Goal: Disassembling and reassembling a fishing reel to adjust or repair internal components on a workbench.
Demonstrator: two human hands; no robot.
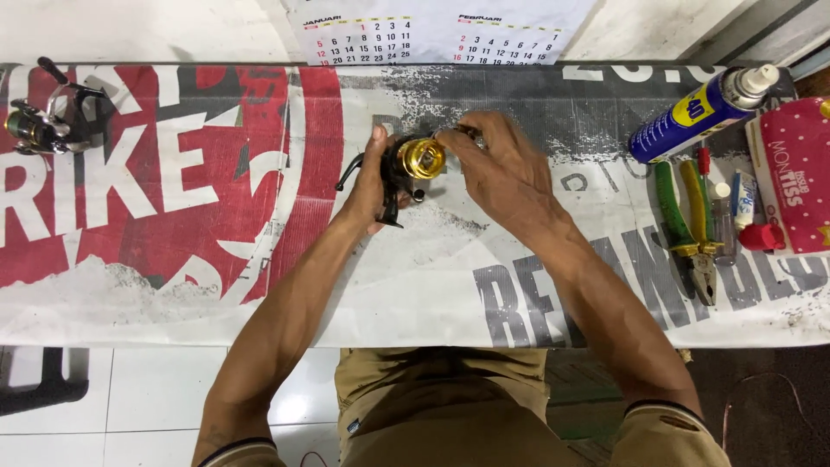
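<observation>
A black fishing reel with a gold spool (421, 159) is held above the banner-covered table (259, 285). My left hand (370, 183) grips the reel's black body from the left, with its handle sticking out past my fingers. My right hand (497, 164) comes in from the right, and its fingertips pinch the top of the gold spool. Part of the reel body is hidden behind my left palm.
A second fishing reel (43, 121) lies at the table's far left. At the right are a blue and yellow spray can (692, 112), pliers with green and yellow grips (692, 229), a small tube (742, 201), a red cap (761, 236) and a red spotted packet (795, 173). A wall calendar (432, 39) hangs behind.
</observation>
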